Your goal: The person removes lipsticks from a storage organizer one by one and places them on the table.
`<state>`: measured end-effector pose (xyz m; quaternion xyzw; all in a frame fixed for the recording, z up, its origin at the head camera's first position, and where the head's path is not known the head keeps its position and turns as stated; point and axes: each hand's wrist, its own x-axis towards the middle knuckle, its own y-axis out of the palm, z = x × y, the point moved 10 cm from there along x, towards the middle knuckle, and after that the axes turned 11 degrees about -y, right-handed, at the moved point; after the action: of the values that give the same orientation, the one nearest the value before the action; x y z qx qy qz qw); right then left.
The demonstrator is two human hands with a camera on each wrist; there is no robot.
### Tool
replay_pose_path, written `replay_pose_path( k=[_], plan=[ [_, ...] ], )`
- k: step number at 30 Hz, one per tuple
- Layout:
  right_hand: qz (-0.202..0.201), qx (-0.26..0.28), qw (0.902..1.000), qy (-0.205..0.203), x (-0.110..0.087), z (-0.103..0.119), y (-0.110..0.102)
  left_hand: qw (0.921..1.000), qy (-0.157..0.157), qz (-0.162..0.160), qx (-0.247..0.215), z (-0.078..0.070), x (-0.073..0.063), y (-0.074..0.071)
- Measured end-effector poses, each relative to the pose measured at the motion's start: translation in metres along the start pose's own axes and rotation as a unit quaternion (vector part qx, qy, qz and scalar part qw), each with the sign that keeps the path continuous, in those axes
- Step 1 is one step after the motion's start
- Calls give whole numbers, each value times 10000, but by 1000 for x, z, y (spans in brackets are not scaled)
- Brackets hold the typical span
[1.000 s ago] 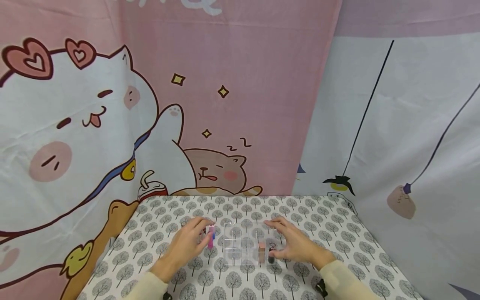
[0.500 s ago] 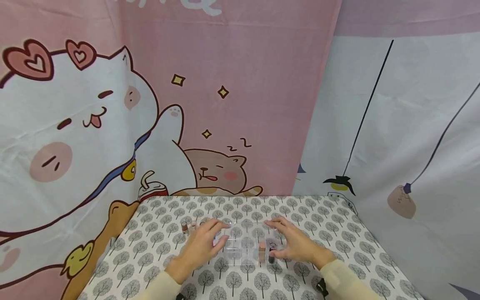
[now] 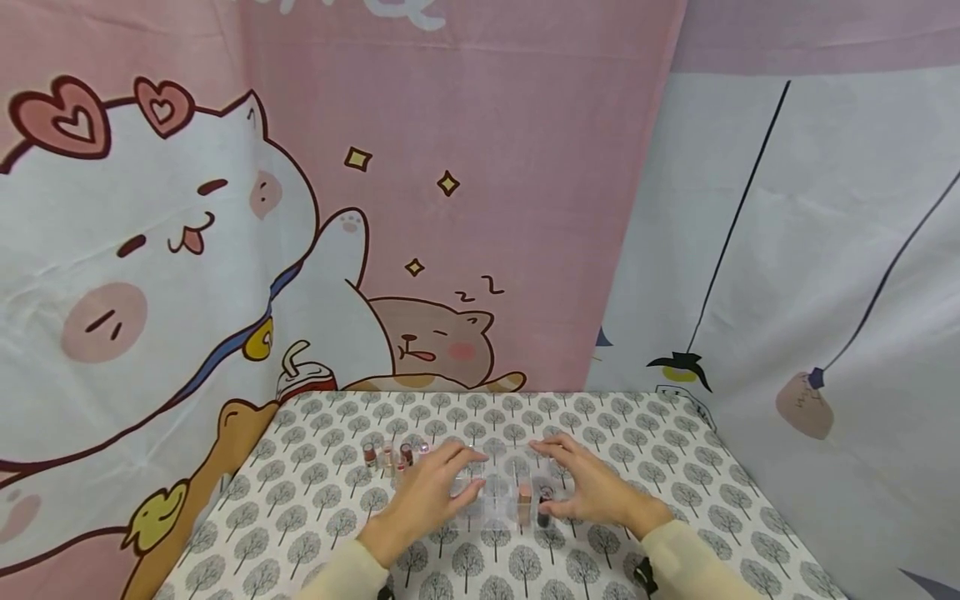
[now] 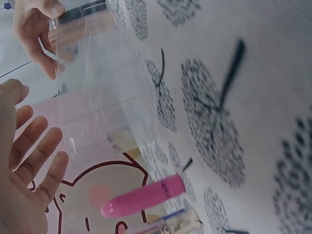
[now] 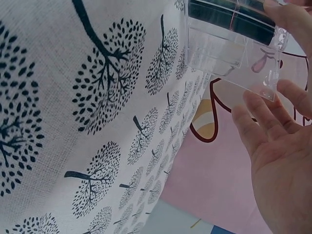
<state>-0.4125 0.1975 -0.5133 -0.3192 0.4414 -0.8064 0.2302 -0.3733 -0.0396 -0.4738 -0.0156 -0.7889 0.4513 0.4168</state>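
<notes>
A clear plastic organizer (image 3: 491, 487) with compartments stands on the cloth between my hands. My right hand (image 3: 592, 487) holds its right side, thumb at the near corner and fingers at the far one. A rose-brown lipstick tube (image 3: 523, 504) and a dark tube (image 3: 543, 510) stand upright in its right compartments. My left hand (image 3: 431, 490) is over the organizer's left side, fingers spread and apart from the plastic in the left wrist view, with nothing in it. Near that hand, a glossy pink tube (image 4: 144, 196) with lettering stands on the cloth.
Several small lipstick tubes (image 3: 370, 456) stand on the cloth behind and left of my left hand, some partly hidden by it. The table (image 3: 465, 567) has a tree-print cloth. A cartoon curtain (image 3: 525, 208) hangs right behind its far edge.
My left hand has moved right, from the pink tube to over the organizer's left side, uncovering the lipstick tubes at the left. The right hand and organizer have stayed put.
</notes>
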Motion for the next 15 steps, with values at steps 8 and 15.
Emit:
replay_pose_path(
  k=[8, 15],
  plan=[
    [-5, -123, 9998, -147, 0, 3, -3, 9998, 164, 14, 77, -14, 4, 13],
    [-46, -191, 9995, -245, 0, 5, -4, 9992, 175, 343, -146, -24, 8, 29]
  ],
)
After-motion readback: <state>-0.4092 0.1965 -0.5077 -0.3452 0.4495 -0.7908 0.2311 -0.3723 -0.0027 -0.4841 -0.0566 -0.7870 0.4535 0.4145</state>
